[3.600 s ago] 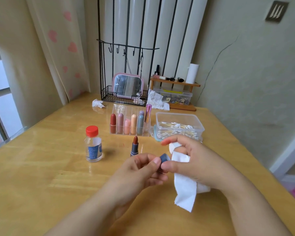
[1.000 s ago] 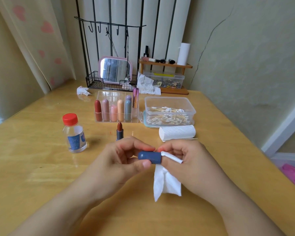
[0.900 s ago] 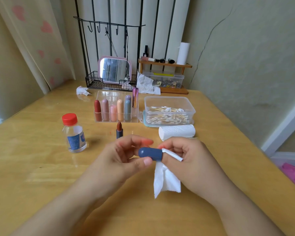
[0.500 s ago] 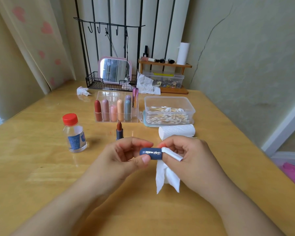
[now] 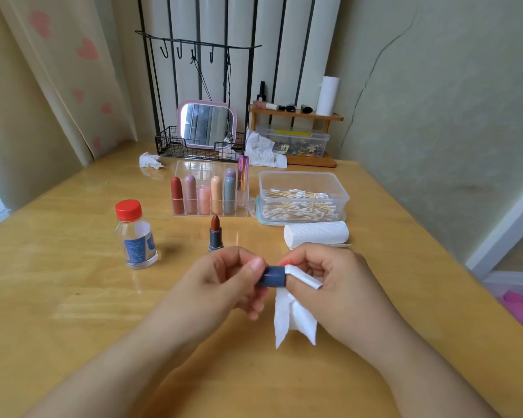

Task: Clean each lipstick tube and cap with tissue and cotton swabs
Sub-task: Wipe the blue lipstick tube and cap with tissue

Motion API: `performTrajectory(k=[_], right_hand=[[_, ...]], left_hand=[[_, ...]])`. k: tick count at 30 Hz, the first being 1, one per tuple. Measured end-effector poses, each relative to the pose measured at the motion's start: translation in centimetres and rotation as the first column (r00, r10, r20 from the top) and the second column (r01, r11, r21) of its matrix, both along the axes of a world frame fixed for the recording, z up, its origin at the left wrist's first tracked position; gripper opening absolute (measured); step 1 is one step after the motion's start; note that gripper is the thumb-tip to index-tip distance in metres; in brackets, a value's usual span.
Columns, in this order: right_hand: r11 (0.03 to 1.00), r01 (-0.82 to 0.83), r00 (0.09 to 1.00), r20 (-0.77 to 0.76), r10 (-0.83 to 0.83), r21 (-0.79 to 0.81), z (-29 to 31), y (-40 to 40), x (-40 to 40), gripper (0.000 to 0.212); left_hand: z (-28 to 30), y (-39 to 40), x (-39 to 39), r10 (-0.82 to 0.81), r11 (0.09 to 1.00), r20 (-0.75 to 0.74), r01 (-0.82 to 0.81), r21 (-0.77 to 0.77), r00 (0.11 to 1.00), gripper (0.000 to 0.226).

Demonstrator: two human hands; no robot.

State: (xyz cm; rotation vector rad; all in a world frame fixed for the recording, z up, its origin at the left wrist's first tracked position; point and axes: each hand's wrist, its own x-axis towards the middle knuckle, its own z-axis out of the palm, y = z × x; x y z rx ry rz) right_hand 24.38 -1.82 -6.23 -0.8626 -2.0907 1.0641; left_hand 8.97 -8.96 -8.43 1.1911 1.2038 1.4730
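Note:
My left hand (image 5: pixel 224 285) pinches a dark blue lipstick cap (image 5: pixel 273 276) held sideways above the table. My right hand (image 5: pixel 335 285) grips a white tissue (image 5: pixel 293 315), with one tissue-wrapped finger pushed into the cap's open end. The rest of the tissue hangs down below both hands. The uncapped lipstick tube (image 5: pixel 215 233), blue base with brown-red bullet, stands upright on the table just behind my hands.
A clear organizer (image 5: pixel 209 194) holds several capped lipsticks. A clear box of cotton swabs (image 5: pixel 302 200) and a tissue roll (image 5: pixel 316 233) sit to the right. A red-capped bottle (image 5: pixel 136 235) stands left. A mirror (image 5: pixel 207 123), wire rack and wooden shelf (image 5: pixel 296 116) line the back.
My left fingers have turned the cap, so its printed text no longer shows. My right finger with the tissue stays in the cap's opening. The view has barely shifted.

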Motion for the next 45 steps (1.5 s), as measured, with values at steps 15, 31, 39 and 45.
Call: performTrajectory(k=[15,31,39,45], right_hand=[[0.971,0.219,0.968,0.147,-0.204,-0.094,-3.5,3.8,-0.1,0.015],[0.891,0.169,0.865,0.370,-0.338,0.421,4.5,13.2,-3.4,0.019],[0.936,0.048,0.686,0.670,-0.284,0.348,4.2,19.0,-6.4,0.018],[0.958,0.027,0.646,0.726,-0.235,0.286,2.6,21.2,-8.3,0.017]], left_hand=[[-1.1,0.6,-0.9,0.346,0.869,-0.806,-0.487,0.082,0.480,0.011],[-2.1,0.9,-1.1,0.253,0.885,-0.918,-0.458,0.091,0.306,0.022],[-2.6,1.2,-1.2,0.351,0.916,-0.877,-0.314,0.249,0.329,0.022],[-3.1,1.4,-1.2,0.386,0.922,-0.853,-0.181,0.342,0.352,0.034]])
